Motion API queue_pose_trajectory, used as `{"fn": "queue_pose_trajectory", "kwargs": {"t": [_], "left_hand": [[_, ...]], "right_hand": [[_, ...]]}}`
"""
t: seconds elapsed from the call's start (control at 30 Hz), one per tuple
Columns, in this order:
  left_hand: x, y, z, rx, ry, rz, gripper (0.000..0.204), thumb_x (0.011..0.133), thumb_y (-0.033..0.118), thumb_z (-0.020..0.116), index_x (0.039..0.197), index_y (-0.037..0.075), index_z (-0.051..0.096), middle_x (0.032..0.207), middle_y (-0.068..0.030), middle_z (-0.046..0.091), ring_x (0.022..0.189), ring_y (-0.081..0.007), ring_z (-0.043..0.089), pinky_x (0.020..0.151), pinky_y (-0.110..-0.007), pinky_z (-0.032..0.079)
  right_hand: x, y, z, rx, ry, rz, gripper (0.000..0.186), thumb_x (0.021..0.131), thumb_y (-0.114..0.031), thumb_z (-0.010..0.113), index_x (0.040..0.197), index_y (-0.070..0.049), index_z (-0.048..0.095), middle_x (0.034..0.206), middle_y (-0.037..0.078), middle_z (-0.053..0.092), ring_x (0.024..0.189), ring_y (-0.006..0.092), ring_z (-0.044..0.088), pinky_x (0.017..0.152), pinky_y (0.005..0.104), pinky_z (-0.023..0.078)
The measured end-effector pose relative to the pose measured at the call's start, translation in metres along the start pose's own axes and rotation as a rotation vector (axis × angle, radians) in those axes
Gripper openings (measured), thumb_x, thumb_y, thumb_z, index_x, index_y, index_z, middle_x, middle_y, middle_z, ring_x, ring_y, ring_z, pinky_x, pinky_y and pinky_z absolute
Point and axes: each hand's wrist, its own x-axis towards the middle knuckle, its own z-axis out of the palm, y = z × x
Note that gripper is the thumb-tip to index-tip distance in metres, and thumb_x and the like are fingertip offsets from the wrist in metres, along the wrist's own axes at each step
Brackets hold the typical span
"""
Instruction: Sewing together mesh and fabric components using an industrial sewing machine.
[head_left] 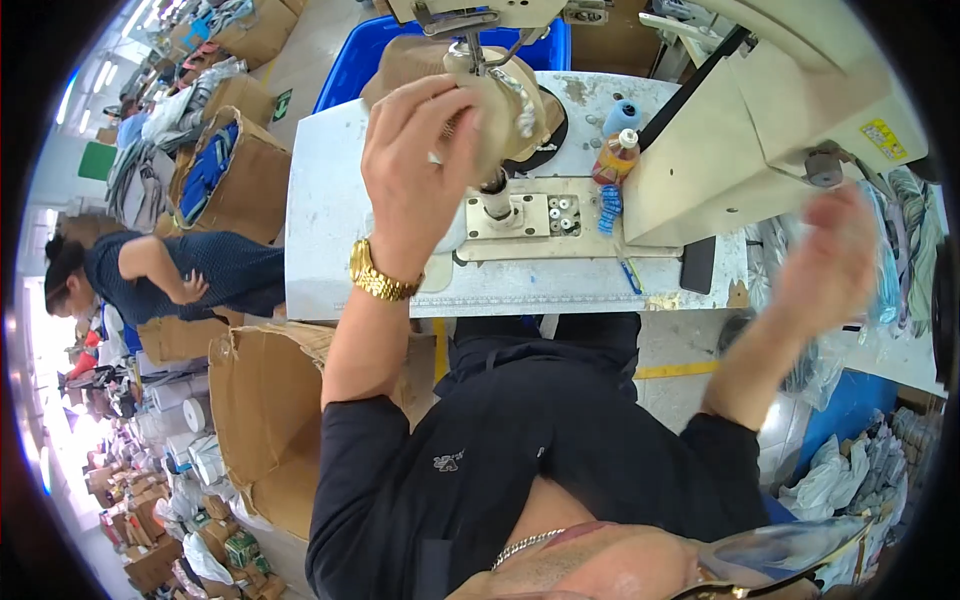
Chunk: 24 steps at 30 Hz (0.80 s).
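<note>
The left hand, a gold watch on its wrist, curls its fingers around a tan shoe upper mounted on the post of a sewing machine. The thumb presses the upper's side, just left of the needle. The fingertips pass behind the material and are hidden. Below the fingers lies the machine's metal base plate on a white worktable. Right of them stand a blue thread cone and a small orange bottle. Far right, the right hand is raised off the table, well apart from the upper, blurred; its fingers look loosely spread, holding nothing visible, though the grip cannot be told for certain.
</note>
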Motion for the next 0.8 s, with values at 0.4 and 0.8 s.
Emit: {"fn": "queue_pose_trajectory", "kwargs": {"t": [0.4,0.8], "left_hand": [[0.015,-0.033,-0.014,-0.322,-0.163,-0.07,0.019,0.081,0.005,0.073,0.1,0.004,0.073,0.106,-0.0105,0.068,0.084,-0.0162,0.066,0.074,-0.027,0.054],[0.028,-0.041,-0.017,-0.381,-0.309,-0.108,0.025,0.078,0.009,0.077,0.102,0.004,0.072,0.108,-0.01,0.068,0.099,-0.0196,0.065,0.083,-0.03,0.053]], "right_hand": [[-0.029,-0.045,0.187,0.201,-0.615,0.639,0.03,0.082,-0.028,0.076,0.077,0.001,0.069,0.063,0.005,0.066,0.055,0.0069,0.058,0.052,0.0239,0.045],[-0.077,-0.053,0.235,0.684,-0.363,0.802,0.04,0.084,-0.024,0.077,0.06,-0.002,0.054,0.058,0.0,0.057,0.061,0.0057,0.059,0.049,0.0221,0.045]]}}
